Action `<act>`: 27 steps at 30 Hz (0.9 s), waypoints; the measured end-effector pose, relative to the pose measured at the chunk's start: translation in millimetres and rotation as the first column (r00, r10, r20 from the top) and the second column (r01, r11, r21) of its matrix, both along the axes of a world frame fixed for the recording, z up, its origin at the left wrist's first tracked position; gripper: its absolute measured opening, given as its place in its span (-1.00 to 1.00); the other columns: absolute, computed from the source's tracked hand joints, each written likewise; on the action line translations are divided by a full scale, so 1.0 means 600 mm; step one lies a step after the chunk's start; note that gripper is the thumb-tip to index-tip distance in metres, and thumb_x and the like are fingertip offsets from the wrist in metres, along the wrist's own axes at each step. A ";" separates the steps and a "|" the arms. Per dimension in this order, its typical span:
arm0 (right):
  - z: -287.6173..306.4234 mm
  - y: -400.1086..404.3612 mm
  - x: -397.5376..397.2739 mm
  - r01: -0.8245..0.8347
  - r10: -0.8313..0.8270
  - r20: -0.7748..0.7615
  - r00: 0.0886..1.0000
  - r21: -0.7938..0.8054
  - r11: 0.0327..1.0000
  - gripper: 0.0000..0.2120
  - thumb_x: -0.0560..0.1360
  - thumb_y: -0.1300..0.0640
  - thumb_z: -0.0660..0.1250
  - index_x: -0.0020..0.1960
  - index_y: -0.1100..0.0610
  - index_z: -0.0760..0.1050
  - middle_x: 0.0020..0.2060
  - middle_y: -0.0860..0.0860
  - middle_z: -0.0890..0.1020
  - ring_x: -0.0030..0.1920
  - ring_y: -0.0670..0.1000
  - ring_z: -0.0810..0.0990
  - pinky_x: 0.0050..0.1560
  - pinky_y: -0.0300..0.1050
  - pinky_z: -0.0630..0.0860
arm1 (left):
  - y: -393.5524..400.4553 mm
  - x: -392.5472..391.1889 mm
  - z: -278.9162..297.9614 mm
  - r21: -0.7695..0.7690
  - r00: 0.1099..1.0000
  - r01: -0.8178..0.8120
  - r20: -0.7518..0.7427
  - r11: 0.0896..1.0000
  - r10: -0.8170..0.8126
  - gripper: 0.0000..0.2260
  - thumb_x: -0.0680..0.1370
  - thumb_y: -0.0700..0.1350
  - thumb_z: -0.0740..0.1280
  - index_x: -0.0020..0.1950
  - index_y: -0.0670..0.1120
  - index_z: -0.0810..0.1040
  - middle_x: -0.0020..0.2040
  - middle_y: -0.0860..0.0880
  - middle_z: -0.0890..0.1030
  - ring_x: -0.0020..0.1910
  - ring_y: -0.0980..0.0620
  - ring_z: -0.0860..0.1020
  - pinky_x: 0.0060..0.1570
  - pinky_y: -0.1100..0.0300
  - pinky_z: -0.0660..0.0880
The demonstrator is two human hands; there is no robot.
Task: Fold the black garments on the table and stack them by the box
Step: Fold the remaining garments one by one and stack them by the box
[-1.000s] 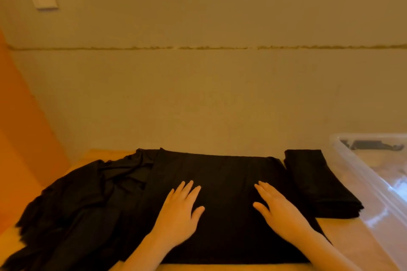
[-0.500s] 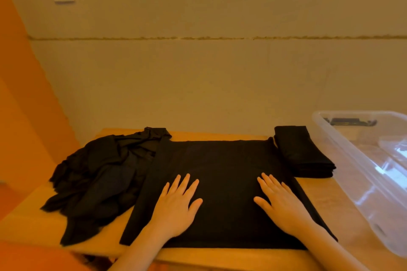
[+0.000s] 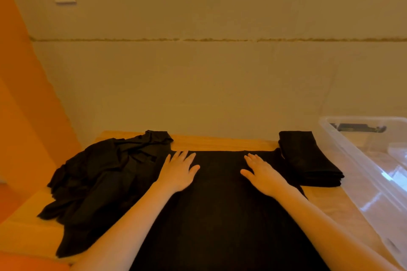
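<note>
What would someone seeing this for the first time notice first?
Two open hands, the left hand and right hand, pressing flat on a black garment spread mid-table. A crumpled black pile lies to its left; a folded stack sits at right beside the clear plastic box.

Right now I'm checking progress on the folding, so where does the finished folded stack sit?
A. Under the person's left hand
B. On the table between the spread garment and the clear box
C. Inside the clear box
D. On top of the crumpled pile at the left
B: the folded stack lies on the table, right of the spread garment and left of the clear box, not inside it.
</note>
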State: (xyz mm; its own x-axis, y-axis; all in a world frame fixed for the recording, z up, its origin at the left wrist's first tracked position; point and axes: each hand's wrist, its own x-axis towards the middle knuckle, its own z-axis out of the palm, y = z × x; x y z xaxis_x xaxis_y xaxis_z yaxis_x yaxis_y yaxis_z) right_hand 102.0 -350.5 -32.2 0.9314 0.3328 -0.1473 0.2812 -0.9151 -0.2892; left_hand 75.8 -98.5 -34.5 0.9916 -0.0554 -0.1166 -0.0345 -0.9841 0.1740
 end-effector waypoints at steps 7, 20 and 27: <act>-0.042 0.028 0.047 -0.007 0.013 0.061 0.998 -0.107 0.994 -0.42 0.60 -0.17 -0.09 0.53 0.05 -0.10 0.52 -0.05 -0.07 0.51 -0.05 -0.13 0.47 -0.05 -0.13 | 0.098 0.043 -0.042 -0.009 0.999 -0.050 -0.023 0.999 0.049 -0.52 0.64 0.16 -0.08 0.55 0.11 -0.03 0.56 0.06 -0.07 0.53 0.04 -0.14 0.48 0.02 -0.16; -0.041 0.021 0.096 0.081 -0.078 0.053 0.996 -0.046 0.996 -0.44 0.60 -0.13 -0.02 0.52 0.07 -0.03 0.52 -0.02 0.00 0.51 -0.03 -0.08 0.47 -0.07 -0.10 | 0.116 0.076 -0.040 0.057 0.996 -0.092 -0.002 0.994 0.093 -0.50 0.63 0.16 -0.09 0.55 0.07 -0.05 0.56 0.01 -0.08 0.53 0.00 -0.15 0.47 -0.01 -0.16; -0.028 -0.033 0.098 0.195 -0.192 0.032 0.981 -0.119 0.974 -0.42 0.60 -0.14 -0.05 0.52 0.13 -0.05 0.52 0.03 -0.01 0.51 0.01 -0.07 0.49 -0.03 -0.04 | 0.070 0.085 -0.043 0.043 0.993 -0.111 -0.034 0.993 0.113 -0.47 0.63 0.19 -0.09 0.56 0.03 -0.07 0.56 -0.02 -0.10 0.53 -0.04 -0.15 0.47 -0.08 -0.17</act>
State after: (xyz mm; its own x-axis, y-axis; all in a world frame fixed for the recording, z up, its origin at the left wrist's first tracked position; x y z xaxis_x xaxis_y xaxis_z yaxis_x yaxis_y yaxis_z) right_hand 160.7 -370.5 -49.0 0.9795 0.1269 -0.1561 0.1000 -0.9804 -0.1695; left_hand 127.1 -56.7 -60.1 0.9864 0.0615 -0.1527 0.0821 -0.9878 0.1327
